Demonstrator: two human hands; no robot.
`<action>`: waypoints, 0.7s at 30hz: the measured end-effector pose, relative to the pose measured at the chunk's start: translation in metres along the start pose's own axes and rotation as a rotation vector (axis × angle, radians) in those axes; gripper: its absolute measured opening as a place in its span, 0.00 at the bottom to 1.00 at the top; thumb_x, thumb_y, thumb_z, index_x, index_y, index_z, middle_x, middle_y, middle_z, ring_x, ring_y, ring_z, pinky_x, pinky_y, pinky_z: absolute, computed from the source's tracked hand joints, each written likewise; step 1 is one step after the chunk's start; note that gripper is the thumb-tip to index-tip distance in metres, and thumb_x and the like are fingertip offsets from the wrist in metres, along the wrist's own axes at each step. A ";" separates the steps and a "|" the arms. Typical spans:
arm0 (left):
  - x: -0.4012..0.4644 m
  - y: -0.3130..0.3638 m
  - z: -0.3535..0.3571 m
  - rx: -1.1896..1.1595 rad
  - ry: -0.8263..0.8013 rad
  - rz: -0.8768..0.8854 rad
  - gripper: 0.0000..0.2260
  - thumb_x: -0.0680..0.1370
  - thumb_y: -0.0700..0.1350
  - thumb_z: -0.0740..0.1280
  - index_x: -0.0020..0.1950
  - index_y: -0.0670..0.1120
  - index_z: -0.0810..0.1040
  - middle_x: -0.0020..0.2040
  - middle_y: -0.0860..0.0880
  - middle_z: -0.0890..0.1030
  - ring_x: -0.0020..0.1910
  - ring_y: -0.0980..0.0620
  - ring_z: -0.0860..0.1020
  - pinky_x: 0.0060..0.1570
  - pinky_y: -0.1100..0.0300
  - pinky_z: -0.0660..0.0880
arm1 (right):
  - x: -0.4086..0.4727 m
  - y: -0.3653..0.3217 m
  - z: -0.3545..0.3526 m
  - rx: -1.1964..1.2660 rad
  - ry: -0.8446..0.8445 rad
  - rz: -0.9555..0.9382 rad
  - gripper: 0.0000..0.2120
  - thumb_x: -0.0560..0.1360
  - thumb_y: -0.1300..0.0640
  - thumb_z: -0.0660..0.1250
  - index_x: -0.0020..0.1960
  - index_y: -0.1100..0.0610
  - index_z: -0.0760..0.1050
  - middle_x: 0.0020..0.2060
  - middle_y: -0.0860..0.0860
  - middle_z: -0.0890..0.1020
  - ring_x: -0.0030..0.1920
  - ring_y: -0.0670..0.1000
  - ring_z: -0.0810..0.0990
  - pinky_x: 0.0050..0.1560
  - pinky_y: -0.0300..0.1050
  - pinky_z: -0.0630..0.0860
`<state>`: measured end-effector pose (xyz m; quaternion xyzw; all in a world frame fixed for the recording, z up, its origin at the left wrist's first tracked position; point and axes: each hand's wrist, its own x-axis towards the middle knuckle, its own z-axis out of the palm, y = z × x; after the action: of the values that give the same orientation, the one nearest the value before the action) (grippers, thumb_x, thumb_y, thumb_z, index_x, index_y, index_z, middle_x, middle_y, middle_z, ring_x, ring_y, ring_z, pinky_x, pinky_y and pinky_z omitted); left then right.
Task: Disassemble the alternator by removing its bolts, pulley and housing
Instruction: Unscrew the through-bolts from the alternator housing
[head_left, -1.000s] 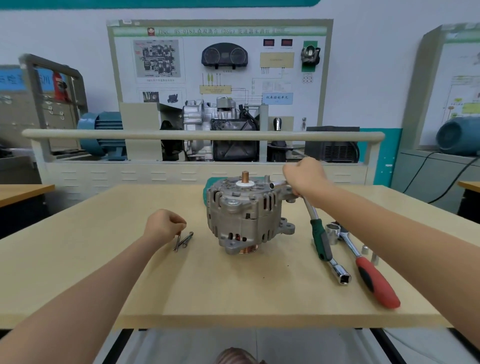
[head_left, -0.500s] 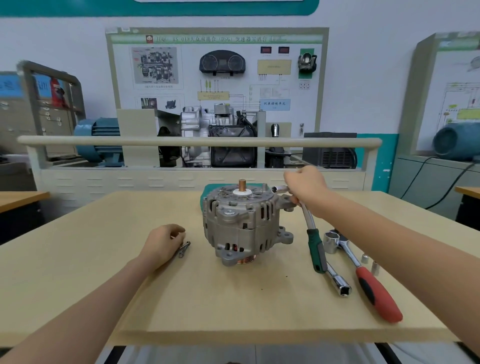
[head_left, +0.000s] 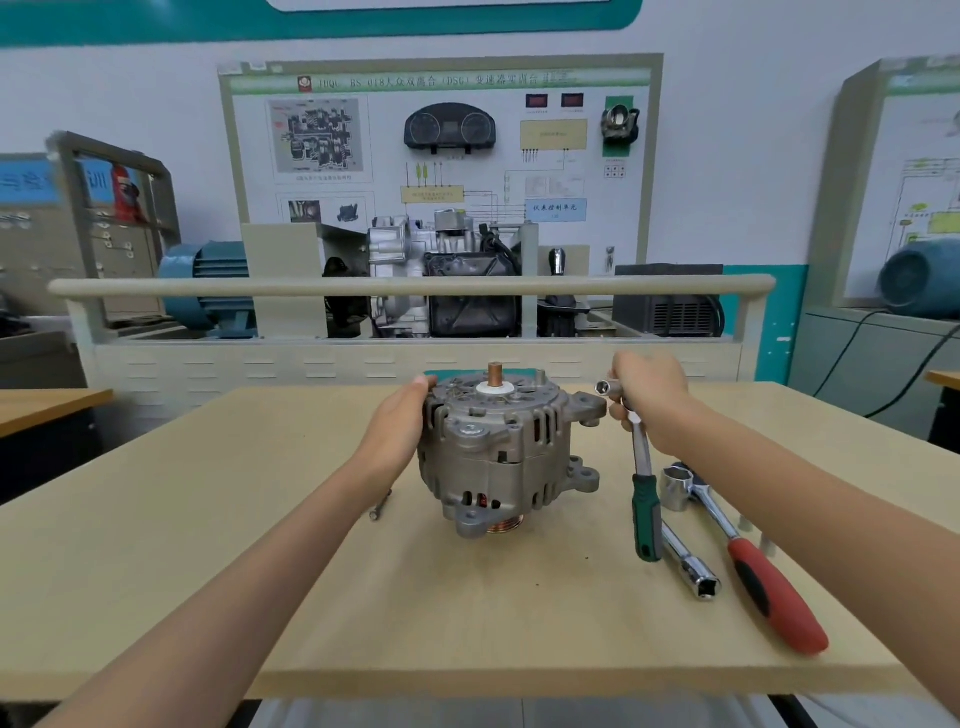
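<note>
The grey alternator (head_left: 498, 452) stands on the wooden table (head_left: 260, 597) with its copper shaft end pointing up and its pulley underneath. My left hand (head_left: 400, 431) rests against the housing's left side, fingers reaching round its back edge. My right hand (head_left: 647, 397) grips the head end of a green-handled ratchet (head_left: 645, 514), whose socket (head_left: 604, 387) points toward the housing's right ear. The ratchet's handle hangs down to the table. A removed long bolt (head_left: 379, 509) lies on the table left of the alternator, mostly hidden by my left forearm.
A red-handled ratchet (head_left: 763, 577) with a large socket (head_left: 675, 480) lies on the right. A chrome extension socket (head_left: 691, 566) lies beside the green handle. Small sockets (head_left: 744, 525) sit behind my right arm. A training bench with a rail (head_left: 405, 288) stands beyond the table.
My left hand left the bolts on the table and moved right onto the alternator's left side. My right hand lifted the ratchet's socket slightly off the housing ear.
</note>
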<state>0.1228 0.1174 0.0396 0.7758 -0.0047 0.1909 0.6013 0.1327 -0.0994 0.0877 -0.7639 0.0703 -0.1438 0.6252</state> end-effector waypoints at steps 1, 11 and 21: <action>0.000 -0.001 0.000 -0.018 0.007 -0.004 0.18 0.83 0.51 0.49 0.66 0.53 0.73 0.58 0.55 0.73 0.59 0.55 0.71 0.55 0.60 0.64 | 0.002 0.001 0.000 0.011 0.014 -0.003 0.06 0.77 0.63 0.54 0.42 0.61 0.66 0.30 0.55 0.69 0.26 0.50 0.66 0.27 0.41 0.62; -0.028 0.000 0.000 -0.183 0.069 0.060 0.17 0.83 0.48 0.48 0.52 0.54 0.77 0.53 0.55 0.80 0.53 0.60 0.76 0.54 0.62 0.70 | 0.006 0.006 0.004 0.003 0.052 -0.082 0.08 0.76 0.63 0.54 0.37 0.59 0.63 0.37 0.59 0.71 0.30 0.52 0.67 0.29 0.42 0.62; -0.067 0.002 0.013 -0.106 0.212 0.182 0.12 0.83 0.51 0.53 0.63 0.60 0.71 0.64 0.53 0.71 0.63 0.57 0.69 0.64 0.58 0.64 | 0.001 0.013 0.008 -0.070 0.081 -0.213 0.11 0.75 0.62 0.55 0.34 0.57 0.62 0.30 0.55 0.70 0.33 0.54 0.68 0.36 0.46 0.63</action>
<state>0.0637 0.0902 0.0182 0.7148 -0.0216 0.3250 0.6188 0.1373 -0.0950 0.0740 -0.7820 0.0190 -0.2374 0.5759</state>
